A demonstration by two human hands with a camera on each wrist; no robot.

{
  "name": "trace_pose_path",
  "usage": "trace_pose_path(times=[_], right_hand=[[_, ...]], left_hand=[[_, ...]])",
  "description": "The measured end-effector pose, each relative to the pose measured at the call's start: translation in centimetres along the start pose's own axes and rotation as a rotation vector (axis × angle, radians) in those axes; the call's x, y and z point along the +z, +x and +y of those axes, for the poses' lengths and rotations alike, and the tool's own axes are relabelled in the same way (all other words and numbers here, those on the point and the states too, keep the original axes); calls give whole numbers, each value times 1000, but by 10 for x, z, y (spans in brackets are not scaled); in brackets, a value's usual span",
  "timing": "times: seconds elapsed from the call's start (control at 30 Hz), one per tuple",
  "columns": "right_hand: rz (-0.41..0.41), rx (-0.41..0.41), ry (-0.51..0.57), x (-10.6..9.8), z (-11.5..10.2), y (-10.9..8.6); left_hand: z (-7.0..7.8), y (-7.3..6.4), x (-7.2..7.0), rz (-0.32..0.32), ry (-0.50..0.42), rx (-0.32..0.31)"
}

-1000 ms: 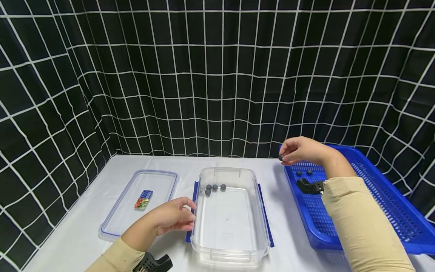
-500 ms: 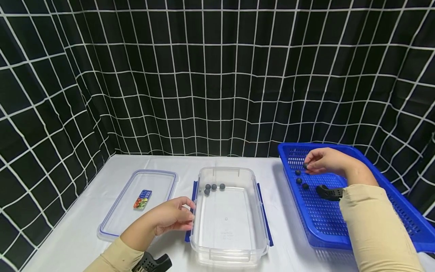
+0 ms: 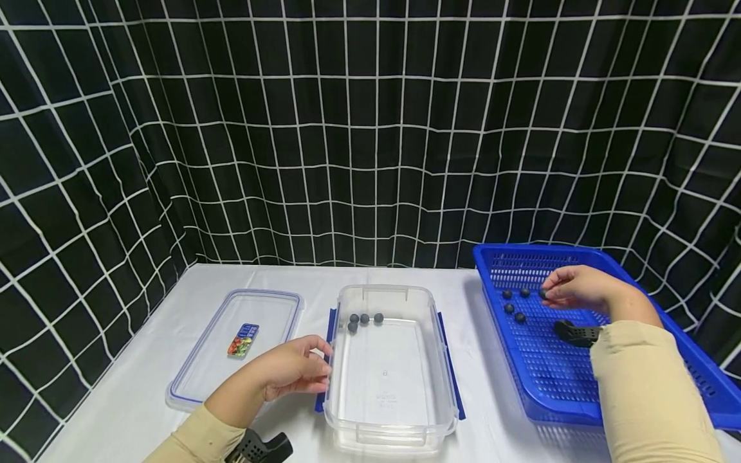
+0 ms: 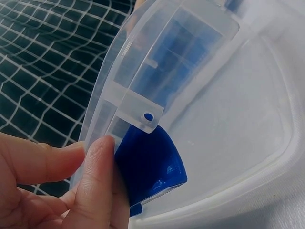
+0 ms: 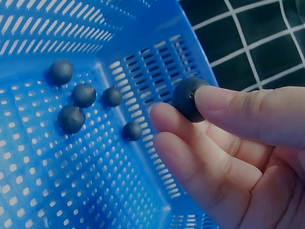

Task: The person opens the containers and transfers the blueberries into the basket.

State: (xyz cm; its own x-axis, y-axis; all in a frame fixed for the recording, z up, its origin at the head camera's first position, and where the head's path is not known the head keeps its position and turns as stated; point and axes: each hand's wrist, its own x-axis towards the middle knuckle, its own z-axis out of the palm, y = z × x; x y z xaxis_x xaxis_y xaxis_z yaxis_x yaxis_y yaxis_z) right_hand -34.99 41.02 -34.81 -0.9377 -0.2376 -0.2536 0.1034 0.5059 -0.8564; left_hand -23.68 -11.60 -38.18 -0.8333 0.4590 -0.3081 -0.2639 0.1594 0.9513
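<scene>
In the head view my right hand (image 3: 585, 289) is inside the blue plastic basket (image 3: 556, 379). Its thumb and fingers pinch a small dark ball (image 5: 188, 100), seen close up in the right wrist view. Several similar balls (image 5: 85, 95) lie on the perforated basket floor near one corner. At the middle of the table stands a clear plastic food container (image 3: 384, 386), lidless, with its blue side flaps hanging down. Several dark balls (image 3: 365, 319) sit in its far left corner. My left hand (image 3: 301, 370) grips the container's left side, with fingers beside the blue flap (image 4: 150, 164).
A clear lid (image 3: 211, 341) with a blue seal and a colourful label (image 3: 243, 341) lies flat to the left of the container. White cloth (image 3: 469, 360) covers the table. Black curtains (image 3: 393, 128) with a white grid enclose the back and sides.
From the basket's far left edge, my right hand has moved right and down into the basket, a ball at its fingertips throughout. The left hand and the balls in the container stay put.
</scene>
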Motion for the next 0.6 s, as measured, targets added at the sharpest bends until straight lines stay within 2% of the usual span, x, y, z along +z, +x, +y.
trace_pose_path(times=[0.17,0.6], right_hand=[[-5,-3,44,-2,6,-1],[52,-2,32,-2,10,1]], left_hand=[[0,0,0,3,1,-1],[-1,0,0,2,-4,5]])
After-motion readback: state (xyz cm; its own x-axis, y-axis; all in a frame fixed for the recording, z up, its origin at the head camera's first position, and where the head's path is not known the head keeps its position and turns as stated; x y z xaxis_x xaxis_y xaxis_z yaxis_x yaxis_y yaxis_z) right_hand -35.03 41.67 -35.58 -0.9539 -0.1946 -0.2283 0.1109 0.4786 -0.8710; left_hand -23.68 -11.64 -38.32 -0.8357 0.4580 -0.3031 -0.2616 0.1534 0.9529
